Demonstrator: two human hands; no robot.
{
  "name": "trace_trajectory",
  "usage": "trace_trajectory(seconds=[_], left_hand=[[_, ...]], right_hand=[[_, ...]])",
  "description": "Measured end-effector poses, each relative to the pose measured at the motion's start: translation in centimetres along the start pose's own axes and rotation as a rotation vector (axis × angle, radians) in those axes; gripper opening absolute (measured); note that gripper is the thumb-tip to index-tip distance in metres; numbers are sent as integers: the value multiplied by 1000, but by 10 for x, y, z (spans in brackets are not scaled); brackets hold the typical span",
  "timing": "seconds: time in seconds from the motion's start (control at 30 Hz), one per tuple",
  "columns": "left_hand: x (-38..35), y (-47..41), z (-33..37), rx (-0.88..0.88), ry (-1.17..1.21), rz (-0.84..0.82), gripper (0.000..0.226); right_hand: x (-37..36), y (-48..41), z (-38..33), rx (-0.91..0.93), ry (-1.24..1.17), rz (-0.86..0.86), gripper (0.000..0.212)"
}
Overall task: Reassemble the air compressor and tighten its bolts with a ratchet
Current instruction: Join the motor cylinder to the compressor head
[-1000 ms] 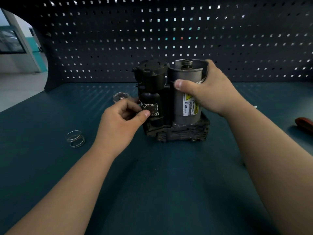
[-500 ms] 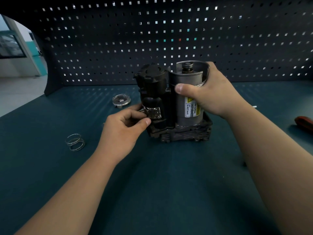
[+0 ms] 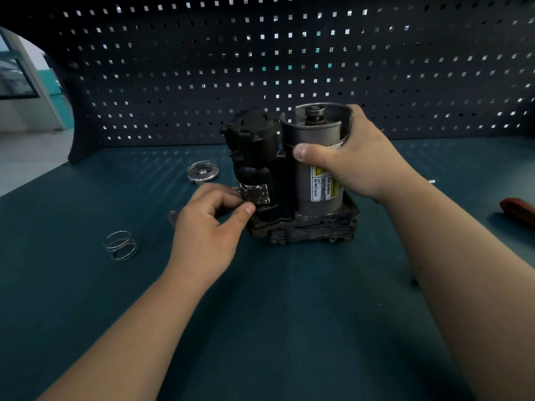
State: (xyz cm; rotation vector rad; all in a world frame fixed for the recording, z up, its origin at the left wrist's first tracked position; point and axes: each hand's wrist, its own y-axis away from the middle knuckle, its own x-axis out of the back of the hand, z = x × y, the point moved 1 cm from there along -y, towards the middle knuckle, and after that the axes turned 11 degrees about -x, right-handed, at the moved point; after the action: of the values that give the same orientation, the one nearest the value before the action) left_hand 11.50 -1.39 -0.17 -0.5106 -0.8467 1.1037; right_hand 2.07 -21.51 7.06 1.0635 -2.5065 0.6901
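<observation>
The air compressor (image 3: 289, 180) stands upright on the teal bench, a black housing on the left and a silver motor cylinder with a yellow warning label on the right, both on a dark finned base. My right hand (image 3: 356, 160) grips the silver cylinder near its open top, thumb across the front. My left hand (image 3: 208, 224) has its fingers curled at the lower left of the black housing, and its thumb tip presses just below the worn label. Whether a small part sits between those fingers is hidden.
A wire spring (image 3: 120, 246) lies at the left. A round metal cap (image 3: 201, 170) sits behind my left hand. A red-handled tool (image 3: 518, 211) lies at the right edge, with a small bolt (image 3: 431, 181) near it. A pegboard wall closes the back.
My left hand has slid down from the label to the housing's lower left edge. The right hand keeps its grip on the cylinder; the compressor has barely shifted.
</observation>
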Motion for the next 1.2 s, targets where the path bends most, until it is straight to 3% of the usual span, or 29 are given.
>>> trace_trajectory(seconds=[0.27, 0.4, 0.73, 0.87, 1.1, 1.2], left_hand=[[-4, 3, 7, 25, -144, 55, 9], [-6, 1, 10, 46, -164, 84, 16], [-4, -4, 0, 81, -36, 68, 14], [-10, -9, 10, 112, 201, 65, 45], [-11, -13, 7, 32, 222, 55, 40], [-18, -11, 3, 39, 269, 16, 53]], right_hand=[[0, 0, 0, -19, 14, -1, 68], [-1, 1, 1, -17, 7, 6, 69], [0, 1, 0, -12, 11, 9, 70], [0, 1, -1, -13, 13, -4, 67], [3, -2, 1, -11, 36, -6, 76], [3, -2, -1, -27, 79, -24, 85]])
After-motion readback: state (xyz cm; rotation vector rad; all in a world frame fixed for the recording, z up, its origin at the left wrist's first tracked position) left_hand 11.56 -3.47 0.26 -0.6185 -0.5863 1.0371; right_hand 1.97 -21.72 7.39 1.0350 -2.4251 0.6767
